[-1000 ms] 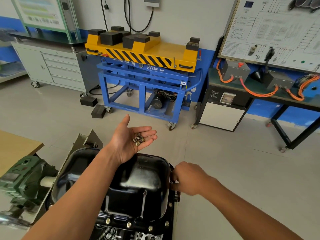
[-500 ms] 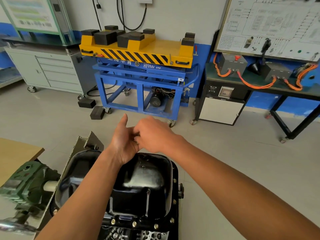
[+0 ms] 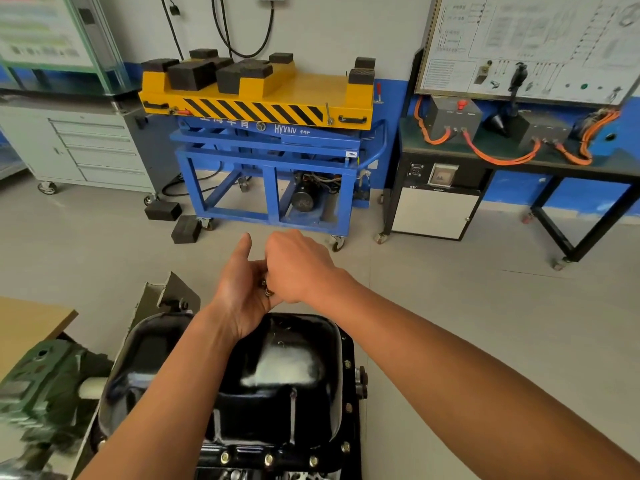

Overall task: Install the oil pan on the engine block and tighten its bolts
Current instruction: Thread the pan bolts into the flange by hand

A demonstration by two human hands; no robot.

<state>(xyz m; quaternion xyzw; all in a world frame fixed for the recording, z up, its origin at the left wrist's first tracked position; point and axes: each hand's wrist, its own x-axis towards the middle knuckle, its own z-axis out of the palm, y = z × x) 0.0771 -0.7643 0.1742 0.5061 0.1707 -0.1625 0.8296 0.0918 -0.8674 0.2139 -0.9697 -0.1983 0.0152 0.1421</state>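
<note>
The black oil pan [image 3: 277, 403] sits on the engine block below me, and the pan hides most of the block. Several brass-coloured bolts [image 3: 268, 459] stand in the pan's near flange and along its right edge. My left hand [image 3: 232, 299] is held palm up above the pan's far end, thumb raised, with small loose bolts [image 3: 267, 288] lying in the palm. My right hand [image 3: 298, 268] reaches over that palm with its fingers curled down, pinching at the bolts. It covers the left fingers.
A green machine housing [image 3: 45, 382] and a wooden tabletop [image 3: 27, 327] lie at the left. Ahead stands a blue and yellow lift cart [image 3: 270, 133], with black rubber blocks [image 3: 162, 211] on the floor beside it. A bench with orange cables [image 3: 519, 161] is at the right.
My right hand left the pan's right edge and came up over the left palm. It now stays there, pinching among the bolts. The left hand has barely moved.
</note>
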